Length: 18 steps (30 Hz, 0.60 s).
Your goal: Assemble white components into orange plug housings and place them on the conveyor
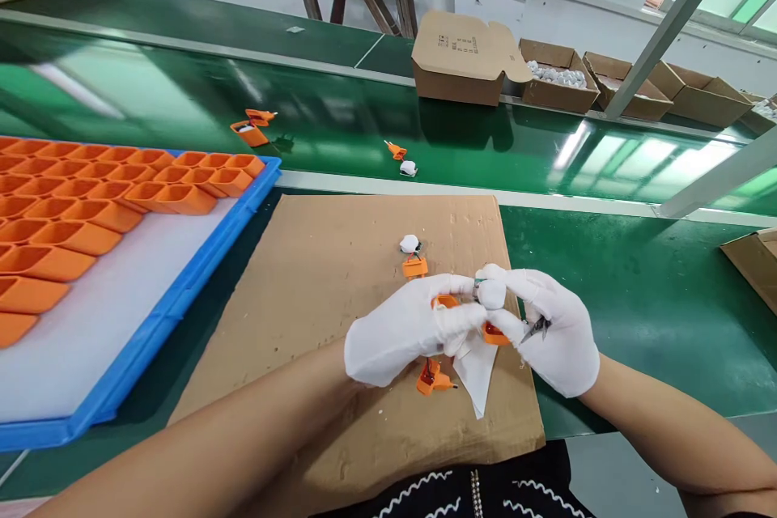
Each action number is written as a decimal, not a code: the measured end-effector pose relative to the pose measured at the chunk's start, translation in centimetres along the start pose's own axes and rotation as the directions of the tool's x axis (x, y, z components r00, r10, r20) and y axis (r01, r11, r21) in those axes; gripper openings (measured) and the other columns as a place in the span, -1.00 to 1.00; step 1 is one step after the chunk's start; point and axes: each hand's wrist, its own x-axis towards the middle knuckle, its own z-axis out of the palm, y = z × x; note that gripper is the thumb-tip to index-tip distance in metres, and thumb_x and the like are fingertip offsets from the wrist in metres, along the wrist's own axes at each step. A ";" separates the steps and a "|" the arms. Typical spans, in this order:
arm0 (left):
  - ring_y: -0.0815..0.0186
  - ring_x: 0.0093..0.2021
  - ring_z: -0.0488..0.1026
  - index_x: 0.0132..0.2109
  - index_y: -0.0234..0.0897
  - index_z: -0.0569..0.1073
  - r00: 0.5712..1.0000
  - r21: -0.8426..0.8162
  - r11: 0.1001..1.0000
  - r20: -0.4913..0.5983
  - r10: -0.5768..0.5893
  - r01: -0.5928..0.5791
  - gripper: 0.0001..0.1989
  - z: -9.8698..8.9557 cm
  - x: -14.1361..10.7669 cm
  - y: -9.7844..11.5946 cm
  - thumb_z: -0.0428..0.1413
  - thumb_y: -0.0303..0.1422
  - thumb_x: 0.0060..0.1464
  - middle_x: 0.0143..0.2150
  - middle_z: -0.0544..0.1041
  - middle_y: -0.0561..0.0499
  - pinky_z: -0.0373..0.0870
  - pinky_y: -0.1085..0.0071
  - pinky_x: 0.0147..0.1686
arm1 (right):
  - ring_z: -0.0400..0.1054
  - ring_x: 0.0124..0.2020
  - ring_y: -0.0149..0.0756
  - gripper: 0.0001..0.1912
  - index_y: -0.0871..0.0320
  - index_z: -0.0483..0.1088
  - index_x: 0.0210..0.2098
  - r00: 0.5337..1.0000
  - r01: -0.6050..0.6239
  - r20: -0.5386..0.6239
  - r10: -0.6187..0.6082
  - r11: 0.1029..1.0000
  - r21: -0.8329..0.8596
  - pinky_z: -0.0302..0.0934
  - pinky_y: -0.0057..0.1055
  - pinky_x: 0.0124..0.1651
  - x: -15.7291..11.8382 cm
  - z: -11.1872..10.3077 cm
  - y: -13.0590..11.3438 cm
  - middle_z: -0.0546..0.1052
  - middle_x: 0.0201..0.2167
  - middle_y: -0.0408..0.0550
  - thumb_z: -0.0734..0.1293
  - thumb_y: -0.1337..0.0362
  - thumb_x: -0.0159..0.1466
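Note:
My left hand (pixel 418 328), in a white glove, is closed with thumb and fingers on a small white rounded part (pixel 491 294) with a greenish edge. My right hand (pixel 549 332), also gloved, pinches the same part from the other side. A small dark metal tool (pixel 537 329), its kind unclear, sticks out of my right palm. Between and below the hands show an orange housing (pixel 496 333) and a white sheet (pixel 477 368), partly hidden. Nearby on the cardboard (pixel 340 259) lie a wired orange housing (pixel 415 267) with a white part (pixel 410 244), and another orange piece (pixel 432 378).
At left stands a blue-rimmed tray (pixel 182 291) with rows of orange housings (pixel 78 210). Loose orange pieces (pixel 250 129) and a small assembly (pixel 397 150) lie on the green belt (pixel 340 121). Cardboard boxes (pixel 458 85) line the back; one box (pixel 555 89) contains white parts.

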 end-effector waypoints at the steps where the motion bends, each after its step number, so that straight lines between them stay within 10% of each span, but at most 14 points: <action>1: 0.46 -0.62 0.09 -0.30 -0.25 0.40 0.999 0.026 1.000 -0.037 -0.015 0.016 -0.59 0.0 0.0 0.1 0.35 -0.09 -0.15 -0.67 0.30 0.19 -0.05 0.47 -0.58 | 0.52 -0.12 -0.25 -0.53 -0.09 0.44 0.19 1.000 0.011 0.001 -0.011 1.000 0.005 0.47 -0.28 -0.08 -0.1 0.0 0.2 0.61 -0.11 -0.09 0.38 0.38 0.33; 7: 0.47 -0.61 0.01 -0.51 -0.26 0.31 0.989 0.054 0.998 -0.147 0.022 -0.014 -0.59 0.3 0.0 0.6 0.25 -0.08 0.01 -0.68 0.24 0.14 -0.11 0.41 -0.57 | 0.50 -0.24 -0.31 -0.45 -0.17 0.34 0.28 0.999 -0.004 0.042 0.010 0.990 -0.143 0.44 -0.36 -0.18 -0.7 0.4 1.0 0.60 -0.18 -0.12 0.38 0.34 0.33; 18: 0.35 -0.52 0.33 -0.41 -0.25 0.44 0.994 0.221 0.973 -0.062 0.089 -0.073 -0.76 -0.3 -0.8 1.1 0.27 -0.21 -0.17 -0.55 0.45 0.08 0.28 0.40 -0.46 | 0.48 -0.21 -0.26 -0.81 -0.02 0.54 -0.19 0.959 -0.277 0.127 0.255 0.939 0.204 0.43 -0.26 -0.08 0.6 -0.3 -0.5 0.58 -0.24 -0.12 0.38 0.39 0.26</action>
